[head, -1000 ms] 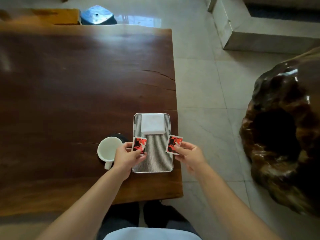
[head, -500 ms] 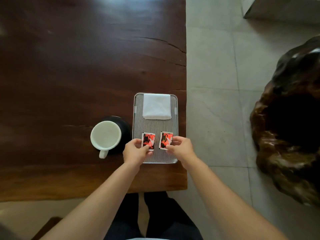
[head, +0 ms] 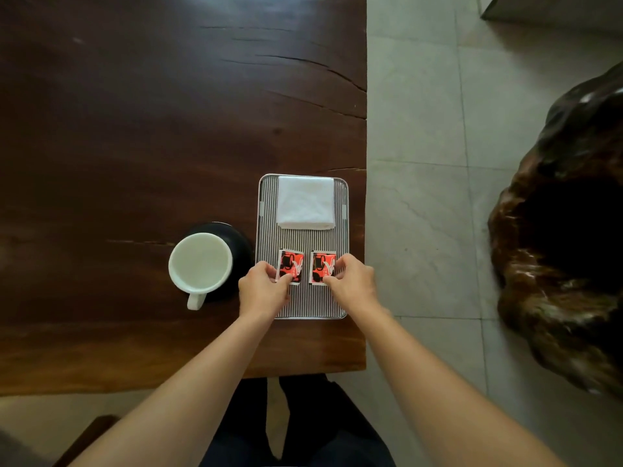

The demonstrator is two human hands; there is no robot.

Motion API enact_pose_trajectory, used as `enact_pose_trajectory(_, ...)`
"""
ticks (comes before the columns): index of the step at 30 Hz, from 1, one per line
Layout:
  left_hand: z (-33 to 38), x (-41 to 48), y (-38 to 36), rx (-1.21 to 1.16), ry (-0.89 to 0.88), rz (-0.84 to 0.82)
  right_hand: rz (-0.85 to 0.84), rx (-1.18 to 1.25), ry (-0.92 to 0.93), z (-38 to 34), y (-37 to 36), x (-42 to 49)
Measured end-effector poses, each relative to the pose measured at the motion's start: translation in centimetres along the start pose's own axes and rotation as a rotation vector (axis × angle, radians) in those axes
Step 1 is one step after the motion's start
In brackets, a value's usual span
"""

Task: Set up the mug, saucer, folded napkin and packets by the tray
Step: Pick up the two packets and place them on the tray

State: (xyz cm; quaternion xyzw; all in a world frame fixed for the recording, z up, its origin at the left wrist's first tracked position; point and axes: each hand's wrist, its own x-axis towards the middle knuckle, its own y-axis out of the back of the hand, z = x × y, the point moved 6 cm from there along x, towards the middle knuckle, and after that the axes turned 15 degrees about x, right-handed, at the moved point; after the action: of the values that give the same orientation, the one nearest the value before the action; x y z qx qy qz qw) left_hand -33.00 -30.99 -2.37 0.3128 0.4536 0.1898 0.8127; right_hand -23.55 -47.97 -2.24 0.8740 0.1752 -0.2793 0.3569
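A ribbed silver tray (head: 339, 294) lies near the table's right edge. A folded white napkin (head: 305, 202) rests on its far half. Two red and black packets lie side by side on the tray's middle. My left hand (head: 263, 291) pinches the left packet (head: 290, 264) at its near left corner. My right hand (head: 354, 284) pinches the right packet (head: 322, 266) at its right side. Left of the tray, a white mug (head: 200, 264) stands on a black saucer (head: 241, 247), its handle pointing toward me.
The dark wooden table (head: 135, 129) stretches far and left; its right edge runs just beside the tray. A large glossy carved wood piece (head: 566, 230) stands on the tiled floor to the right. My dark-trousered legs show below the table's near edge.
Both hands brought the packets from the tray's sides inward and down onto the tray, side by side. The camera tilted down and closer.
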Motion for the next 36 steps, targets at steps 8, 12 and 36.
enact_pose_trajectory(8, 2.4, -1.5, 2.4, 0.393, -0.259, 0.11, 0.013, -0.2, 0.207, -1.9, 0.3, -1.1)
enact_pose_trajectory(12, 3.5, -1.4, 1.6, 0.42, -0.466, 0.119, -0.099, -0.305, 0.365, -2.9, -1.1, -1.4)
enact_pose_trajectory(36, 2.6, -1.0, 0.3, 0.353, -0.447, 0.158, -0.128, -0.347, 0.482, -2.7, -1.4, -1.2)
